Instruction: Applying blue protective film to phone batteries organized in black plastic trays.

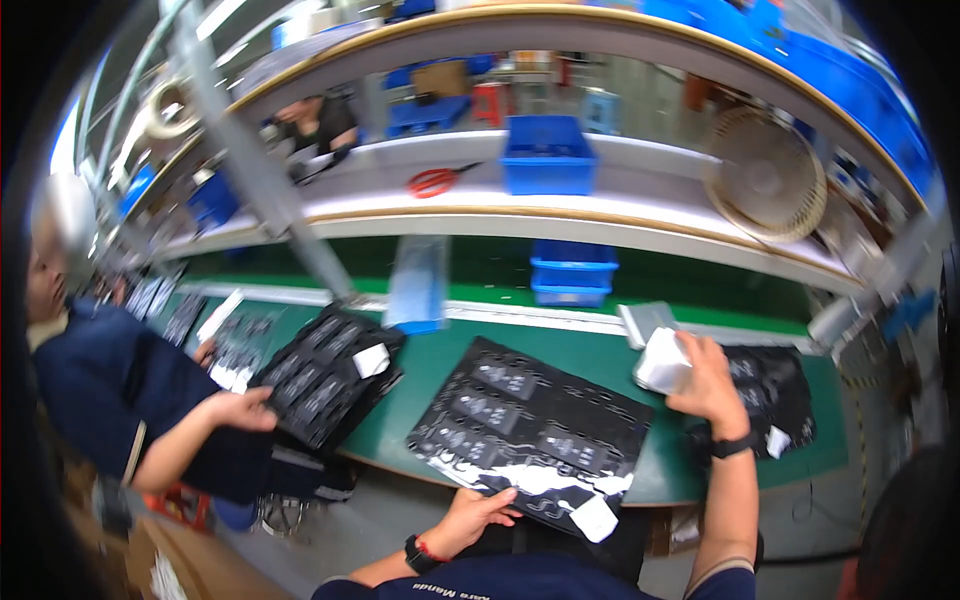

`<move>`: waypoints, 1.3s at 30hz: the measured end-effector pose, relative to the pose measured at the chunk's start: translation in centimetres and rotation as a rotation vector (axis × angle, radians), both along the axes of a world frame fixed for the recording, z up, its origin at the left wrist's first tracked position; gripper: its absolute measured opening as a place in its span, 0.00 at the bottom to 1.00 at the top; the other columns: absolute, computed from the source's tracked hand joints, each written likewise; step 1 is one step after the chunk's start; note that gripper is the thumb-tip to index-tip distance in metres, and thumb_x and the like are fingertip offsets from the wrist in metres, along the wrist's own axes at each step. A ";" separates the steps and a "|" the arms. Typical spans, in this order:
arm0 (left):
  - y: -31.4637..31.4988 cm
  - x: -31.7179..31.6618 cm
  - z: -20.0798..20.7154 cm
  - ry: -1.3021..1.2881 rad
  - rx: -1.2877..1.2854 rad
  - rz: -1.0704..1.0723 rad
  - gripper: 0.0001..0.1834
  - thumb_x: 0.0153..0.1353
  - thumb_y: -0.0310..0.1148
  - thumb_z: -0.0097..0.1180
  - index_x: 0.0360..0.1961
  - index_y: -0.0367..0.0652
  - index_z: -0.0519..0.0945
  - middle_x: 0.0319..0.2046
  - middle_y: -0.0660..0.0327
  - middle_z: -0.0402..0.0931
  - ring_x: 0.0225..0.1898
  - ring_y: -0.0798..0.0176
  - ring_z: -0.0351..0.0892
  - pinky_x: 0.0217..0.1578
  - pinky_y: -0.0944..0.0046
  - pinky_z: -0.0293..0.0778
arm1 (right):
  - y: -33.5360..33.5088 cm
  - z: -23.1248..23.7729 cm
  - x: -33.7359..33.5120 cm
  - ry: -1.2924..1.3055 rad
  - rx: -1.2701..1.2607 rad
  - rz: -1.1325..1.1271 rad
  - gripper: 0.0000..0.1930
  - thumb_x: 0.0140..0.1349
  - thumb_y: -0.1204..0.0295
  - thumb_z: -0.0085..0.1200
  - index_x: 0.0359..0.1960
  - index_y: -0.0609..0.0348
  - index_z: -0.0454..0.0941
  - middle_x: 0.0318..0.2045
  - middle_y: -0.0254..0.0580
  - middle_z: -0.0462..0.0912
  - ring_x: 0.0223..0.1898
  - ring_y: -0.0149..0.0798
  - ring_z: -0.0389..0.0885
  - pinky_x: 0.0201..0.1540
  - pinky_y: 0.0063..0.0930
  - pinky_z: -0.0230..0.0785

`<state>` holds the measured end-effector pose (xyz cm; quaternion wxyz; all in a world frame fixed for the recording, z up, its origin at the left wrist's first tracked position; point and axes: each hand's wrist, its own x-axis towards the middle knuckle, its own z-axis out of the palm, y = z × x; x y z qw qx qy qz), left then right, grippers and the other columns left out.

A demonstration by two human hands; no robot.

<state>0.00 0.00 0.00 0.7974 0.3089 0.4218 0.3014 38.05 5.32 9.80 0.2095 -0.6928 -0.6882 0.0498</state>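
Observation:
A shiny black plastic tray (540, 462) lies in front of me, its near edge over the front of the green bench. Rows of flat dark parts (487, 410) sit in its pockets. My left hand (478, 518) is closed on the tray's near left edge, thumb on top. A white paper piece (595, 519) rests on its near right corner. Beyond the tray's right side, my right hand (710, 382) is closed around a whitish, shiny stack (661, 363); I cannot make out its kind. Another black tray (785, 385) lies to the right, partly behind that hand.
At left, a co-worker's hand (240, 410) touches piled black trays (330, 375) topped with white paper. Beyond the green bench (390, 440), a shelf (400, 205) carries red-handled scissors (432, 182), a blue bin (548, 158) and a large reel (768, 172). Blue bins (572, 275) also stand beneath.

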 end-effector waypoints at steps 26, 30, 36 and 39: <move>1.3 0.6 -2.0 0.022 -0.069 -0.166 0.23 0.55 0.46 0.61 0.46 0.40 0.76 0.34 0.57 0.80 0.30 0.65 0.81 0.23 0.71 0.76 | -5.9 -7.5 3.1 -0.436 -0.258 -0.414 0.38 0.56 0.58 0.55 0.67 0.36 0.48 0.65 0.63 0.50 0.64 0.63 0.51 0.57 0.64 0.51; 1.4 1.6 -1.1 0.052 -0.093 -0.205 0.27 0.54 0.52 0.61 0.43 0.39 0.77 0.29 0.53 0.80 0.28 0.64 0.81 0.22 0.71 0.75 | -6.6 -6.3 3.4 -0.382 -0.289 -0.420 0.34 0.60 0.64 0.50 0.67 0.30 0.49 0.65 0.64 0.48 0.64 0.66 0.50 0.58 0.63 0.49; 1.6 0.4 -1.0 0.114 -0.070 -0.525 0.28 0.59 0.54 0.52 0.37 0.34 0.79 0.28 0.55 0.80 0.25 0.65 0.80 0.20 0.70 0.74 | -6.9 -5.8 5.2 -0.367 -0.312 -0.467 0.32 0.60 0.68 0.49 0.66 0.35 0.53 0.64 0.64 0.51 0.64 0.65 0.50 0.60 0.60 0.46; 2.6 -0.7 -0.7 0.122 0.207 -0.661 0.17 0.61 0.43 0.54 0.35 0.38 0.80 0.25 0.60 0.80 0.23 0.68 0.79 0.17 0.71 0.72 | -7.2 -3.1 3.8 -0.381 -0.317 -0.482 0.32 0.57 0.71 0.51 0.64 0.45 0.57 0.62 0.63 0.56 0.63 0.61 0.53 0.63 0.53 0.47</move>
